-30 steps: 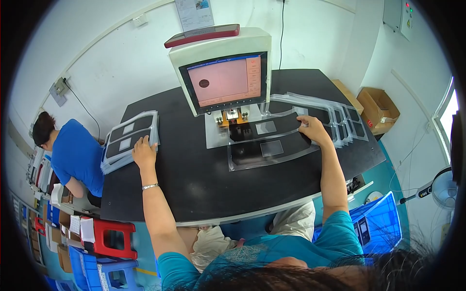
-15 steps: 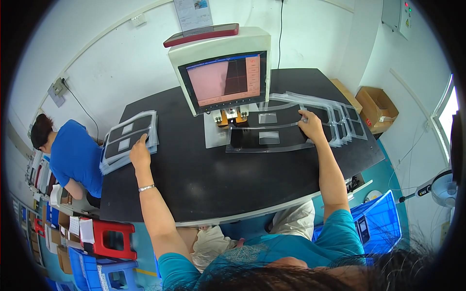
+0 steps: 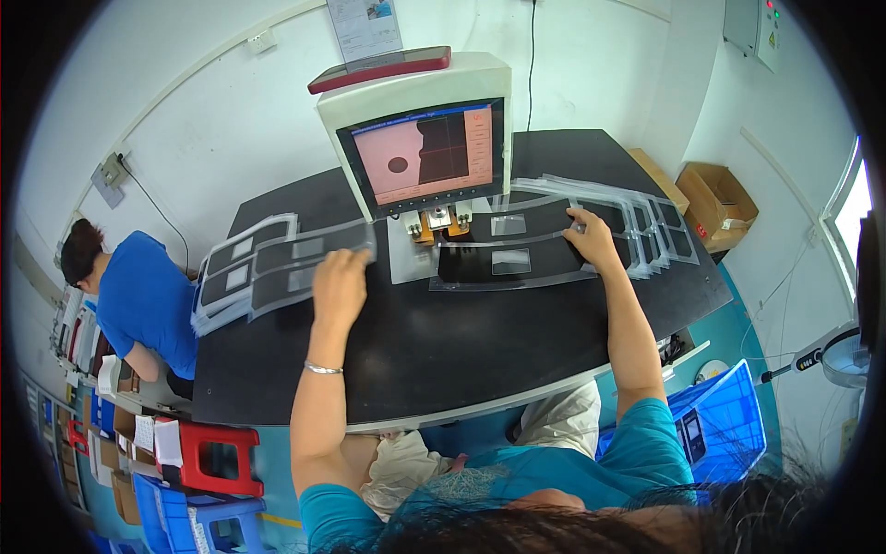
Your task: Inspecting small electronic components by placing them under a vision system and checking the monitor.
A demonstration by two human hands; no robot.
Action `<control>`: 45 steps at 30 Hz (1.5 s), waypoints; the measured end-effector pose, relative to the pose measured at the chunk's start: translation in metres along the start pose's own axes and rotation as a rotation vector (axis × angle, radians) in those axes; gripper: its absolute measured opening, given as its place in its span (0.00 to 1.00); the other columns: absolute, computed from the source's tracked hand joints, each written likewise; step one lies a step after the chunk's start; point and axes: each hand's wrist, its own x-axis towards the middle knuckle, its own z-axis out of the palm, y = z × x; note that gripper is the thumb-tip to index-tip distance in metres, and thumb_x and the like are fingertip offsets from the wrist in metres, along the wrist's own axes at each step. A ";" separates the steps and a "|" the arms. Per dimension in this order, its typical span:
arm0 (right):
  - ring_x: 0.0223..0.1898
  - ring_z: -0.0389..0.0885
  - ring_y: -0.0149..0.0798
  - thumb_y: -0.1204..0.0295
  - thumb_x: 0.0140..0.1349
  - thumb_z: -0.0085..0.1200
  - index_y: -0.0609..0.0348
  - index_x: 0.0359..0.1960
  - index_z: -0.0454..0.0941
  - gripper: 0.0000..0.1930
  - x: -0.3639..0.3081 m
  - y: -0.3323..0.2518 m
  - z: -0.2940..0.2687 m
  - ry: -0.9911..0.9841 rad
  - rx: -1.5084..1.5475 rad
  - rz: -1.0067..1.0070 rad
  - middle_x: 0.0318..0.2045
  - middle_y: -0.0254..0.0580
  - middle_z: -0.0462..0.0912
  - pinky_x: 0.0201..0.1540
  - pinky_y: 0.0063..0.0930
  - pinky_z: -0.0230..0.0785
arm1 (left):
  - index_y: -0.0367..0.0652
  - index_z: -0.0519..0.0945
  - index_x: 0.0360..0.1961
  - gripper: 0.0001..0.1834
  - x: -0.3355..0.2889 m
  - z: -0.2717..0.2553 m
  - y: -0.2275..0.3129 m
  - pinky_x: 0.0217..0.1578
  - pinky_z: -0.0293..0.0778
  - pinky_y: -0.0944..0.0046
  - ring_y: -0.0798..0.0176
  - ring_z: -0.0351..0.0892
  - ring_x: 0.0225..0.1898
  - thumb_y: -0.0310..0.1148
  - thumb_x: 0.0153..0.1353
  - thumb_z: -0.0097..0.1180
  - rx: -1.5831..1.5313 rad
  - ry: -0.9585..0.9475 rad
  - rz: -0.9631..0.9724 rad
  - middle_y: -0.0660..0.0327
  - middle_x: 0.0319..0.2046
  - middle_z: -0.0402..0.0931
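Note:
My left hand (image 3: 340, 288) grips the right edge of a clear plastic sheet with dark panels and window shapes (image 3: 277, 268). Slightly blurred, this sheet spans from a stack of similar sheets (image 3: 220, 288) at the left towards the machine. My right hand (image 3: 592, 238) has its fingers bent over another such sheet (image 3: 544, 257) lying flat right of the machine, pinching near its right part. Between the two sheets stands a small metal and orange fixture (image 3: 438, 222) under the monitor (image 3: 425, 152), whose screen shows a pink and dark picture with a round dark spot.
More sheets lie fanned out (image 3: 660, 231) at the right of the black table (image 3: 415, 360). A red phone-like slab (image 3: 380, 69) rests on the monitor housing. A co-worker in blue (image 3: 148, 295) sits at the left. Cardboard boxes (image 3: 715, 203) and a blue crate (image 3: 729, 425) stand at the right.
My left hand has moved right from the left stack, drawing a sheet towards the machine. A dark round spot has appeared on the screen. My right hand has hardly moved.

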 end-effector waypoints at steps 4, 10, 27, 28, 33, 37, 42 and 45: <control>0.53 0.81 0.51 0.71 0.51 0.61 0.61 0.55 0.80 0.25 0.004 0.001 0.000 -0.058 0.025 0.031 0.48 0.54 0.83 0.59 0.37 0.70 | 0.42 0.84 0.46 0.14 -0.010 0.021 0.028 0.49 0.76 0.53 0.46 0.78 0.50 0.23 0.59 0.57 -0.151 -0.030 0.090 0.52 0.49 0.77; 0.49 0.82 0.48 0.73 0.52 0.59 0.61 0.56 0.79 0.26 0.006 0.006 0.011 0.195 -0.026 -0.059 0.46 0.50 0.83 0.56 0.35 0.71 | 0.44 0.80 0.54 0.17 -0.020 0.036 0.036 0.55 0.75 0.52 0.49 0.76 0.57 0.28 0.65 0.54 -0.139 -0.211 0.134 0.54 0.55 0.78; 0.49 0.80 0.50 0.71 0.57 0.59 0.58 0.58 0.77 0.24 0.005 0.007 0.030 0.315 -0.052 -0.069 0.48 0.51 0.81 0.55 0.37 0.71 | 0.46 0.80 0.55 0.18 -0.020 0.032 0.042 0.53 0.76 0.54 0.52 0.77 0.55 0.30 0.63 0.58 -0.122 -0.199 0.158 0.57 0.54 0.78; 0.49 0.80 0.49 0.70 0.59 0.59 0.58 0.58 0.77 0.23 0.004 0.004 0.029 0.305 -0.015 -0.043 0.48 0.51 0.81 0.54 0.37 0.72 | 0.46 0.80 0.55 0.18 -0.020 0.032 0.043 0.53 0.76 0.54 0.52 0.77 0.55 0.30 0.62 0.58 -0.127 -0.202 0.156 0.57 0.54 0.78; 0.50 0.80 0.47 0.67 0.62 0.60 0.58 0.57 0.78 0.22 0.003 -0.008 0.021 0.265 0.085 0.085 0.50 0.49 0.81 0.54 0.35 0.71 | 0.46 0.80 0.55 0.19 -0.022 0.030 0.042 0.52 0.76 0.54 0.52 0.77 0.54 0.29 0.62 0.58 -0.135 -0.193 0.158 0.57 0.55 0.78; 0.52 0.80 0.47 0.65 0.61 0.61 0.58 0.57 0.78 0.23 0.002 -0.002 0.021 0.258 0.031 0.031 0.51 0.50 0.81 0.56 0.35 0.71 | 0.47 0.79 0.56 0.19 -0.021 0.028 0.047 0.53 0.75 0.53 0.51 0.75 0.55 0.31 0.63 0.58 -0.133 -0.187 0.152 0.56 0.56 0.77; 0.57 0.76 0.54 0.68 0.55 0.64 0.61 0.55 0.79 0.24 0.001 0.003 0.022 0.223 -0.065 -0.097 0.53 0.54 0.79 0.61 0.40 0.68 | 0.47 0.79 0.57 0.19 -0.022 0.029 0.049 0.56 0.72 0.52 0.50 0.73 0.58 0.32 0.65 0.56 -0.129 -0.164 0.173 0.55 0.56 0.77; 0.58 0.76 0.53 0.73 0.50 0.62 0.61 0.53 0.79 0.25 0.010 0.016 -0.009 0.123 -0.165 -0.189 0.54 0.53 0.79 0.62 0.40 0.68 | 0.46 0.78 0.58 0.19 -0.023 0.024 0.064 0.59 0.70 0.52 0.48 0.72 0.60 0.32 0.66 0.55 -0.154 -0.186 0.229 0.54 0.56 0.76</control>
